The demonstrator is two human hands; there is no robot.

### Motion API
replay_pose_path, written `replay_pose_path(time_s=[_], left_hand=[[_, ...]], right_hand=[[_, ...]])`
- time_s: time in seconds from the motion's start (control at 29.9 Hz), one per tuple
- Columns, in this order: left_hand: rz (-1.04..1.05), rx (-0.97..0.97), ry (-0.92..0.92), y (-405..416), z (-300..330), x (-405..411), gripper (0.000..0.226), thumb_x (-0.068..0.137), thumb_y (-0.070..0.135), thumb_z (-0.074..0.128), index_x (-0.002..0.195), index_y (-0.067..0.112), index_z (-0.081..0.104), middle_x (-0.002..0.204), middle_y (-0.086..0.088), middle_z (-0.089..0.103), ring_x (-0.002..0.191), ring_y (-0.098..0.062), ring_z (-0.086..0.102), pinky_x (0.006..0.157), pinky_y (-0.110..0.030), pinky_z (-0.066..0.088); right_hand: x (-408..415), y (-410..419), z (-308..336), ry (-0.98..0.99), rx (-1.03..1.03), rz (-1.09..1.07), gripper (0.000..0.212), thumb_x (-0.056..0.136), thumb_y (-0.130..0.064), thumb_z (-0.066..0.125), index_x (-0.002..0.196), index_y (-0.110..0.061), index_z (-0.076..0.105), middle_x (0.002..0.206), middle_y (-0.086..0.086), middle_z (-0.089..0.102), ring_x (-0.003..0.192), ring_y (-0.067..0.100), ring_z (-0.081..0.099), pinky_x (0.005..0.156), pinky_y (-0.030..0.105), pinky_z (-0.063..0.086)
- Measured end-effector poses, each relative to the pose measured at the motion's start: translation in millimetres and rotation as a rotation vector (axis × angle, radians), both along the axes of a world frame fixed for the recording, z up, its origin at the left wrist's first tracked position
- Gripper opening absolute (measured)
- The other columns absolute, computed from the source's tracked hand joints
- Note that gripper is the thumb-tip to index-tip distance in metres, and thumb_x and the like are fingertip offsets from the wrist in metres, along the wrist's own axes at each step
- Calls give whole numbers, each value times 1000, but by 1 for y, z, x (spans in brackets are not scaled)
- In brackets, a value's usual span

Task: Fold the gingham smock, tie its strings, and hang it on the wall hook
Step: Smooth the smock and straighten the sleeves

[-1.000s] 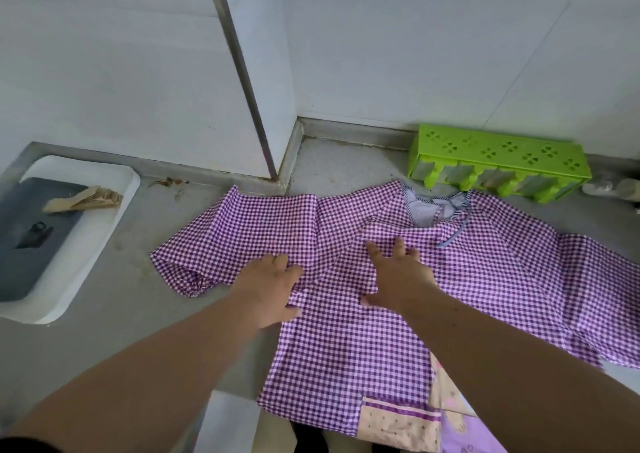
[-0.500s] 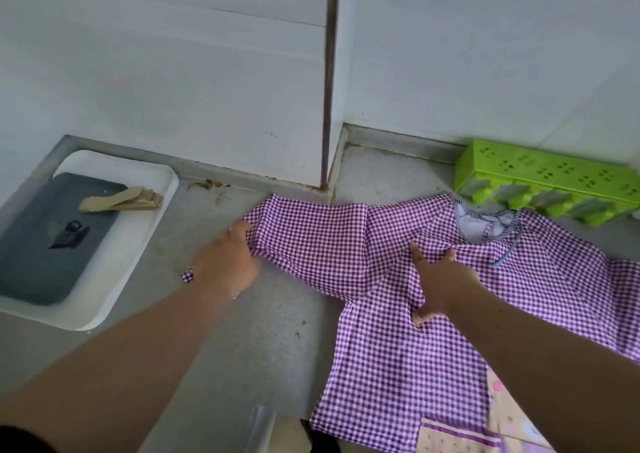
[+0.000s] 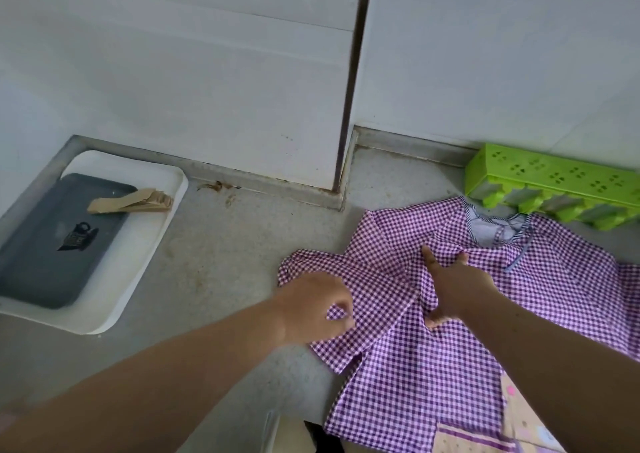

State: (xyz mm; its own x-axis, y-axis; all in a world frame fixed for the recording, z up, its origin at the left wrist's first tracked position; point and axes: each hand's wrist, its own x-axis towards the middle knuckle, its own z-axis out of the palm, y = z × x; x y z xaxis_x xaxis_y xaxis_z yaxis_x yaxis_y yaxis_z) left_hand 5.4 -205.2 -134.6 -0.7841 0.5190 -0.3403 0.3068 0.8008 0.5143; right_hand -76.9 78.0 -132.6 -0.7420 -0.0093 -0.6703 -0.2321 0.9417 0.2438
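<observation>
Head view: on a grey counter, the purple gingham smock lies at right, the left hand pinching its folded sleeve, the right hand pressing spread fingers flat on its chest.

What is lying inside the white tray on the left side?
The white tray holds a dark grey tray, with a small black object on it. A bundle of tan wooden pieces rests across both trays. What lies beneath the grey tray is covered.
</observation>
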Motion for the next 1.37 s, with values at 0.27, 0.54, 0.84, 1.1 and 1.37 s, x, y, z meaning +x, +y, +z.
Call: replay_pose_path(time_s=[0.27,0.54,0.84,1.1,1.37], left_hand=[[765,-73,-255,-27,-38,-36,78,95,53,66,162,36,30,165,-4,39,149,-32,41,121,-52,39],[435,-146,-337,17,-25,-33,32,101,39,53,75,21,49,71,5,52,61,-13,48,56,-27,37],[1396,-509,-9,-145,19,-49,61,97,21,63,150,6,36,145,-26,45,130,-44,48,108,-57,44],[64,-163,131,12,9,-22,48,101,48,58,146,33,51,156,6,46,145,-18,42,122,-46,39],[92,-605,-8,39,-22,-23,81,97,58,55,159,13,26,171,-14,19,156,-33,25,125,-50,32]], right_hand=[[2,1,-1,-8,22,-15,155,59,-71,86,151,-43,-35,165,36,-7,135,48,52,96,47,55],[-1,1,-1,-21,35,-20,157,56,-73,87,151,-44,-35,165,37,-7,137,50,48,101,51,52],[2,2,0,-5,15,-18,154,60,-70,87,152,-42,-34,165,37,-7,133,48,53,94,46,55],[3,6,-1,20,-22,5,155,58,-73,85,153,-42,-32,164,38,-5,133,48,54,93,47,55],[18,39,-23,100,-292,84,125,75,-83,63,162,-33,-12,173,11,-7,159,38,7,117,63,36]])
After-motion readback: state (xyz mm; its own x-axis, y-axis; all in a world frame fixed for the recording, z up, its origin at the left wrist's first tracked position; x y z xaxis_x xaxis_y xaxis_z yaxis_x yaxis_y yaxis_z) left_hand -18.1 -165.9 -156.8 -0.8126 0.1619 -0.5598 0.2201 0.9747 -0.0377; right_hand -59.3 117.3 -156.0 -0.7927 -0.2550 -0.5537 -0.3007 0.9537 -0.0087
